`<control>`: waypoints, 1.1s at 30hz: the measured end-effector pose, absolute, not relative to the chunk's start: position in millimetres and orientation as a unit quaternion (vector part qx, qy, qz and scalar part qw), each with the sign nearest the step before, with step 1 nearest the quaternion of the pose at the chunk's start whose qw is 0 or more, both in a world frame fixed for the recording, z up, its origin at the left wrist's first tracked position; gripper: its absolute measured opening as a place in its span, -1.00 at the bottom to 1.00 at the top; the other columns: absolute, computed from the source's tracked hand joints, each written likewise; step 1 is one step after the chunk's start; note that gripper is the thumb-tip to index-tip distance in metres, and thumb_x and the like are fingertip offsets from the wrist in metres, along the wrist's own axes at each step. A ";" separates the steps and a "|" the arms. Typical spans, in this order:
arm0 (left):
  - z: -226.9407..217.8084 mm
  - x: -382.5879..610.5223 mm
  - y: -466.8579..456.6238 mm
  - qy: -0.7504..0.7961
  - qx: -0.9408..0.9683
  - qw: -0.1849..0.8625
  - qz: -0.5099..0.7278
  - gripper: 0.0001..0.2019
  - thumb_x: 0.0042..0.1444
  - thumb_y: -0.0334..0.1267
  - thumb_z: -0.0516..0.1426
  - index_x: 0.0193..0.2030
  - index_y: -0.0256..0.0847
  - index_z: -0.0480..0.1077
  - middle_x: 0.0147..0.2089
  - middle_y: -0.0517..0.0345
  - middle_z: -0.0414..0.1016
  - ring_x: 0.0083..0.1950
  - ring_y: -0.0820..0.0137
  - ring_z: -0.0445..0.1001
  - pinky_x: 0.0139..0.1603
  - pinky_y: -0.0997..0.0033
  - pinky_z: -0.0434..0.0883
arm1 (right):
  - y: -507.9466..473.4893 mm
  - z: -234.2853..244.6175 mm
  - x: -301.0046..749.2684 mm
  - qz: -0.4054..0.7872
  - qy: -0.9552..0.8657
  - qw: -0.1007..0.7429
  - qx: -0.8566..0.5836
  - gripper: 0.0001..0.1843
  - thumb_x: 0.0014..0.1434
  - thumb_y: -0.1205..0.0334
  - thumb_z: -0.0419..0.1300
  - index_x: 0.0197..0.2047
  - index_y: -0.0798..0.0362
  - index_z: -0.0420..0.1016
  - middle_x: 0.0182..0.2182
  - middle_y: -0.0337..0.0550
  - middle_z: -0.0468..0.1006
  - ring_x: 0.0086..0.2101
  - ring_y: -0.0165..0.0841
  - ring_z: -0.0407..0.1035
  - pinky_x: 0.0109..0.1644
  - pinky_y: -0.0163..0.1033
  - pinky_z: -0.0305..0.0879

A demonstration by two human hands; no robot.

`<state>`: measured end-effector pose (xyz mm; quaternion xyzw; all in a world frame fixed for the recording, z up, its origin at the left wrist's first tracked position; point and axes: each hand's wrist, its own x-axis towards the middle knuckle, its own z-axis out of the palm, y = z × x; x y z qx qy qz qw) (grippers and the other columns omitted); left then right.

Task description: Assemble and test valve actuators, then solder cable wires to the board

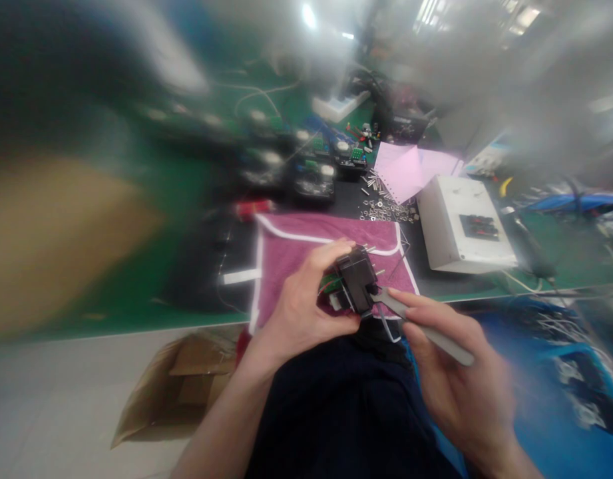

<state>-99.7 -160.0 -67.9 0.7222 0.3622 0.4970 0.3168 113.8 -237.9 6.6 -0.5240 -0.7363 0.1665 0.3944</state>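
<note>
My left hand (301, 309) is closed round a small black electronic module (355, 279) with green and red wires and metal pins showing. My right hand (450, 372) grips a grey tool, tweezers or a small wrench (416, 322), whose tip touches the module's right side. Both hands hover over my lap, just in front of a purple cloth (291, 256) with white trim lying on the bench edge.
A white box with a black switch (463, 223) stands right of the cloth. Several loose nuts and pins (386, 206) and pink paper (403, 169) lie behind. Black modules (311, 176) crowd the green bench. An open cardboard box (181, 379) sits on the floor.
</note>
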 end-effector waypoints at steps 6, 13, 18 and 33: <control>-68.4 -99.9 -160.0 0.359 0.726 0.309 0.499 -0.02 -0.08 -0.43 0.44 0.48 -0.01 0.18 0.45 -0.06 0.41 0.48 0.01 0.42 0.49 -0.08 0.43 | -238.2 9.3 108.1 0.132 -0.748 0.371 -0.534 -0.66 0.38 0.39 0.29 0.17 -0.06 0.47 0.19 -0.14 0.64 0.15 -0.34 0.58 0.27 -0.32 0.52; -68.9 -98.3 -158.9 0.329 0.745 0.280 0.509 -0.05 -0.01 -0.44 0.43 0.49 -0.03 0.17 0.47 -0.07 0.40 0.50 0.01 0.40 0.51 -0.10 0.42 | -239.4 17.3 105.2 0.099 -0.756 0.337 -0.552 -0.72 0.42 0.36 0.27 0.15 -0.07 0.48 0.11 -0.19 0.65 0.07 -0.41 0.60 0.20 -0.39 0.51; -71.1 -97.6 -156.7 0.306 0.761 0.241 0.519 -0.09 0.02 -0.45 0.41 0.49 -0.08 0.18 0.47 -0.12 0.41 0.53 0.00 0.36 0.54 -0.13 0.39 | -235.1 16.5 104.1 0.088 -0.747 0.335 -0.567 -0.78 0.42 0.34 0.28 0.10 -0.07 0.52 0.01 -0.21 0.68 -0.02 -0.41 0.62 0.14 -0.39 0.54; -68.1 -98.2 -156.5 0.351 0.742 0.268 0.505 -0.02 -0.08 -0.45 0.42 0.49 -0.05 0.17 0.47 -0.02 0.41 0.49 0.09 0.41 0.54 0.01 0.39 | -226.9 13.5 107.5 0.162 -0.692 0.386 -0.588 -0.83 0.41 0.25 0.33 0.04 -0.13 0.61 -0.04 -0.26 0.73 -0.08 -0.39 0.66 0.07 -0.38 0.57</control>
